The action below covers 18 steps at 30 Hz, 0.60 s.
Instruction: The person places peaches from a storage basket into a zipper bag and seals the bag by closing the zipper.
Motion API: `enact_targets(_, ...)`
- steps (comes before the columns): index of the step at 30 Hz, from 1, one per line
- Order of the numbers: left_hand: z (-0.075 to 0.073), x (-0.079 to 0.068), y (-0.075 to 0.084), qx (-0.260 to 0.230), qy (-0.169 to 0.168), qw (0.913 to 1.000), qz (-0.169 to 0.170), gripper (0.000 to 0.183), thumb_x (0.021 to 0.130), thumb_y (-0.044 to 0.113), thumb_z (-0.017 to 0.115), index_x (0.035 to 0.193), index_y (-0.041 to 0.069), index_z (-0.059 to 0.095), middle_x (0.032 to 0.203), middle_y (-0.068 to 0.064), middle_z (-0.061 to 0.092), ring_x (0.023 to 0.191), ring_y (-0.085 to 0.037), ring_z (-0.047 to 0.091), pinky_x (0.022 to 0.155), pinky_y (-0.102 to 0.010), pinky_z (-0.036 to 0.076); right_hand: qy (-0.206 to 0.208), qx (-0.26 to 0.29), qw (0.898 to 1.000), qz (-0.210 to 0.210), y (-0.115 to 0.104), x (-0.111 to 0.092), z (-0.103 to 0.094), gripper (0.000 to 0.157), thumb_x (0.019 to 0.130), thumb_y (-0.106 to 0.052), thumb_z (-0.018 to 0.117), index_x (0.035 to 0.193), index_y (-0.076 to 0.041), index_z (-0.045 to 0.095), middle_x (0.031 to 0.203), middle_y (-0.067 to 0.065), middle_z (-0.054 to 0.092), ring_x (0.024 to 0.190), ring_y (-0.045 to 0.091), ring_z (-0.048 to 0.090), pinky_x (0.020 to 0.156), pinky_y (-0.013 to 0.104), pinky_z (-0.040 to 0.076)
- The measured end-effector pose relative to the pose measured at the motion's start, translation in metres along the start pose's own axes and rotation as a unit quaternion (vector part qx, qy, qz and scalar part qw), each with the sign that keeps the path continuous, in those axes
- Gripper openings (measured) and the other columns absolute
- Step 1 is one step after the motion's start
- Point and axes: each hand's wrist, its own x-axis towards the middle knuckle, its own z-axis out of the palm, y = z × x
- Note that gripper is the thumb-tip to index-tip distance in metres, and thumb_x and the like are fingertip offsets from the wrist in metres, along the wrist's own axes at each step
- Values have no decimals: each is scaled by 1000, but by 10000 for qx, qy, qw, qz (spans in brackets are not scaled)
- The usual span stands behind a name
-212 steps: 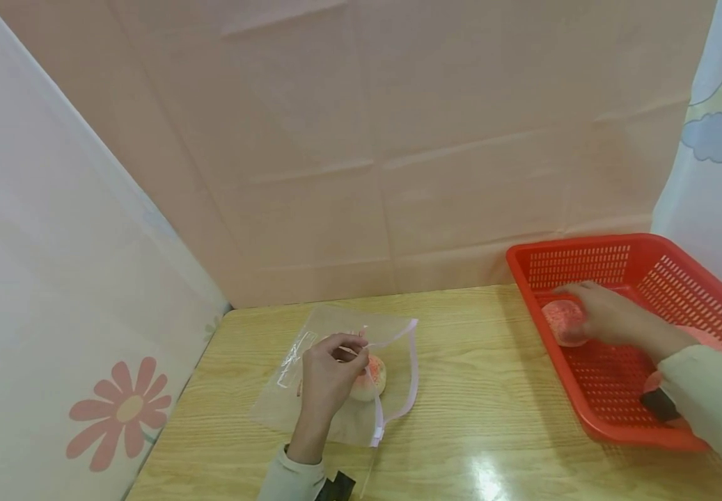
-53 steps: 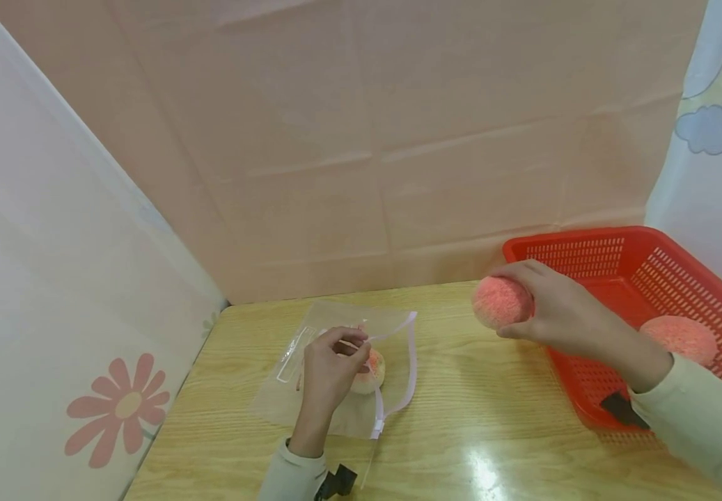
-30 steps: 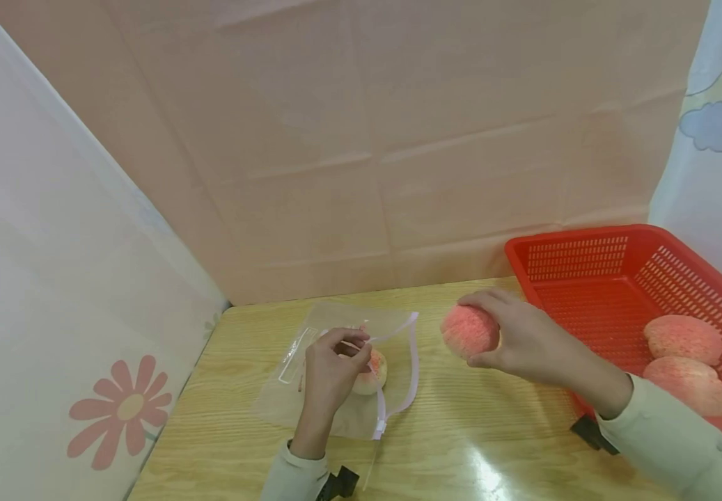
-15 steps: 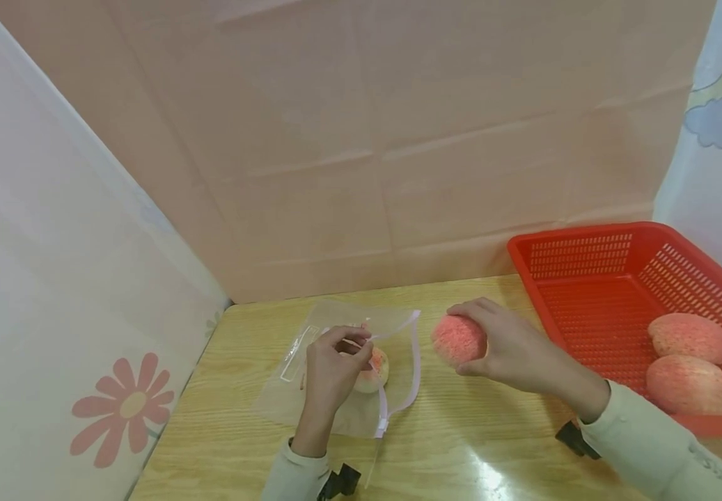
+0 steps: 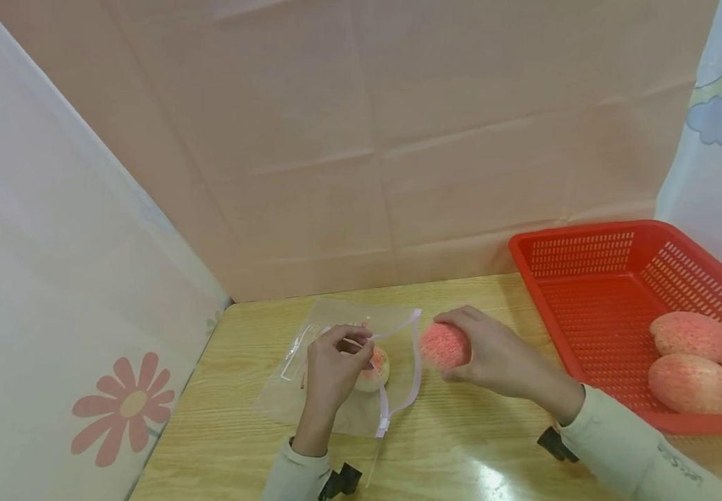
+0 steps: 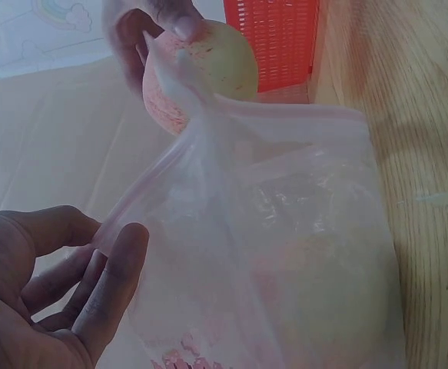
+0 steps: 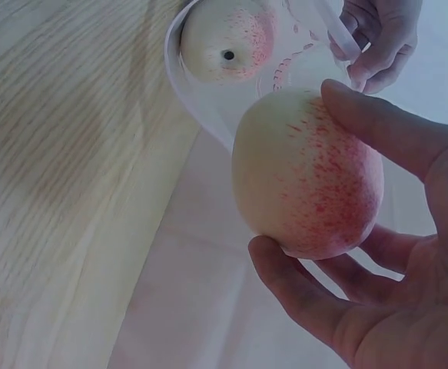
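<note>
A clear zip bag (image 5: 348, 417) with a pinkish zip edge lies on the table, its mouth spread toward the right. My left hand (image 5: 329, 372) pinches the upper edge of that mouth between thumb and fingertips. Inside the bag rests one peach (image 7: 227, 46), pale with a red blush and a small dark hole. A second peach (image 7: 308, 177) is held by my right hand (image 5: 495, 351), thumb on one side and fingers on the other. It hangs just right of the bag's mouth, overlapping the zip edge in the left wrist view.
A red plastic basket (image 5: 548, 313) stands at the right of the wooden table (image 5: 210, 403). In it lie two more peaches, a rear peach (image 5: 691, 335) and a front peach (image 5: 693, 384). A beige cloth wall (image 5: 361, 160) rises behind the table.
My right hand has lifted a peach out of the red basket and carried it left to the bag's mouth. My left hand has kept its pinch on the bag edge.
</note>
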Motion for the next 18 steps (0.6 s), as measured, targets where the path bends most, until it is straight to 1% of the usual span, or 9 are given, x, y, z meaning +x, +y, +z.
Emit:
enact_targets(5,1,4,-11,19,30,10000,-32,10,80,1,72,89,2,72,86,-15,67,69,-20,66,57,-39,60,48,73,10000,-8,-1,0,5,76,61,-30,87,128,-17,55,122,-1,59,106,21,59,85,44,52)
enact_targets(8,1,5,-14,9,31,10000,-38,10,80,1,72,90,1,72,86,-16,67,69,-20,66,57,-40,60,52,143,9999,-16,-1,1,9,74,61,-28,87,127,-17,55,120,0,59,105,21,60,84,45,52)
enact_targets(10,1,5,-11,4,22,10000,-43,10,80,0,72,89,0,71,86,-17,67,69,-21,66,58,-41,60,43,198,9998,13,0,2,12,74,60,-28,87,126,-17,56,119,0,59,104,20,60,84,44,53)
enact_targets(14,1,0,0,-61,-12,10000,-35,9,79,-2,71,88,0,71,85,-18,66,68,-22,66,59,-42,60,48,314,9995,-23,1,4,21,73,60,-27,87,126,-15,56,118,1,60,104,22,60,84,45,53)
enact_targets(18,0,-4,7,-55,-15,10000,36,8,80,-2,71,88,1,72,85,-17,66,68,-19,65,58,-39,60,-6,428,9991,58,2,7,30,74,61,-27,87,126,-14,56,119,2,60,105,22,60,86,46,53)
